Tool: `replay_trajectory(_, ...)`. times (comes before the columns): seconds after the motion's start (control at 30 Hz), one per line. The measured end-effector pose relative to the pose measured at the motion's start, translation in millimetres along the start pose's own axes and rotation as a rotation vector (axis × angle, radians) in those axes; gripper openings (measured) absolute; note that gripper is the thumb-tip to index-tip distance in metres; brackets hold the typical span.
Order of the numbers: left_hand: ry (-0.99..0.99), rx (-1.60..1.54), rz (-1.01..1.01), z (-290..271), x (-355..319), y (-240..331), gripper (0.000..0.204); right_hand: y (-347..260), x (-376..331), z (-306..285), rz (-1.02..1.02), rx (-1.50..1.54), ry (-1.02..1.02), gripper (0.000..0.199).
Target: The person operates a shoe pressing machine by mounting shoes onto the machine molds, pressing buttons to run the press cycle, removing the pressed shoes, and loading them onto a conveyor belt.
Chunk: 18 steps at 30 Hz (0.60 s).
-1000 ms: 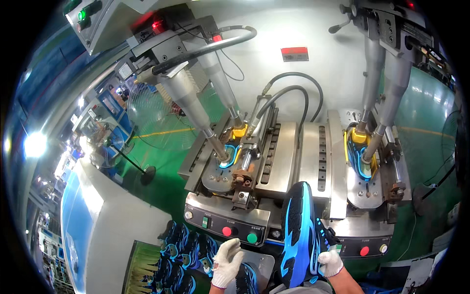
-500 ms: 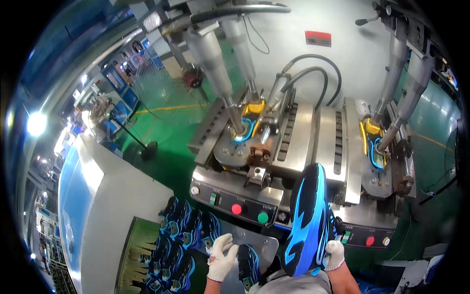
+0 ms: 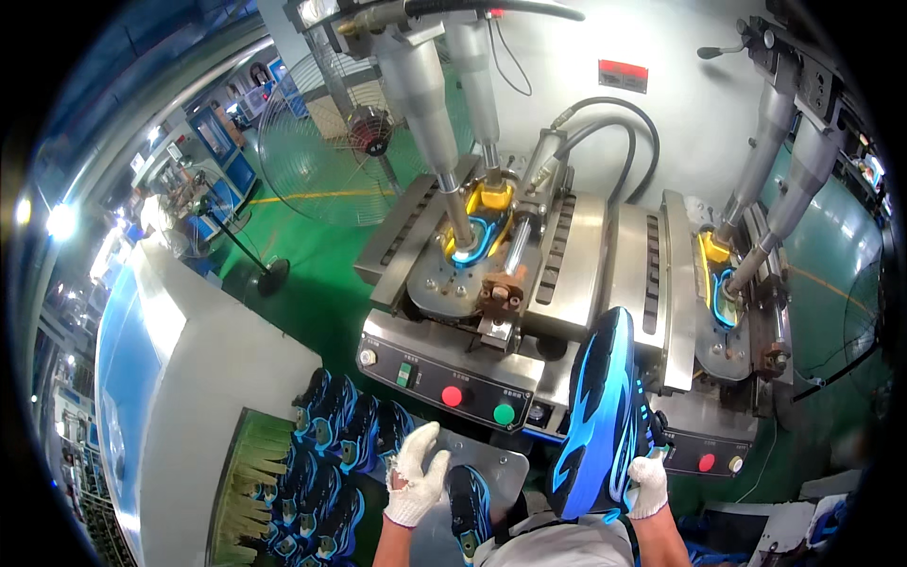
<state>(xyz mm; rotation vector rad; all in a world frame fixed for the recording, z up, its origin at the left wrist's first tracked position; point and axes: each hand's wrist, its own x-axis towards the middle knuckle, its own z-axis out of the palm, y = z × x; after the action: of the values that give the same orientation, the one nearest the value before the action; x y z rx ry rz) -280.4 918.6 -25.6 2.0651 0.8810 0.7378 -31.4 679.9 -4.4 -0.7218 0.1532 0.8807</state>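
Observation:
White knit gloves cover both my hands. My right hand (image 3: 647,484) grips a black and blue sports shoe (image 3: 597,416) near its lower end. The shoe is held upright with its patterned sole turned toward me. At the lower middle, my left hand (image 3: 416,475) is open, thumb and fingers apart, with nothing in it. Just right of that hand, a single black and blue shoe (image 3: 468,506) lies on a grey metal plate (image 3: 505,463). To its left, several similar shoes (image 3: 326,472) are packed in rows.
A shoe press (image 3: 576,255) stands in front, with two stations and metal cylinders reaching down. Its front panel carries a red button (image 3: 452,396) and a green button (image 3: 504,414). A white machine housing (image 3: 198,378) is at left; a large wire fan (image 3: 368,132) stands behind.
My left hand has shifted slightly left, its fingers now more raised and spread. The shoe in my right hand stays upright. The whole view has turned a little.

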Motion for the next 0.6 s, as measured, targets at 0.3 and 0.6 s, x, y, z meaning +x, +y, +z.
replay_trajectory(0.3, 0.061, 0.298, 0.54, -2, 128, 51, 0.039, 2, 12, -14, -0.072, 0.004, -0.212, 0.069)
replay_trajectory(0.6, -0.065, 0.383, 0.494, 39, 253, -14, 0.039, 7, 28, -42, -0.067, -0.173, -0.148, 0.062)
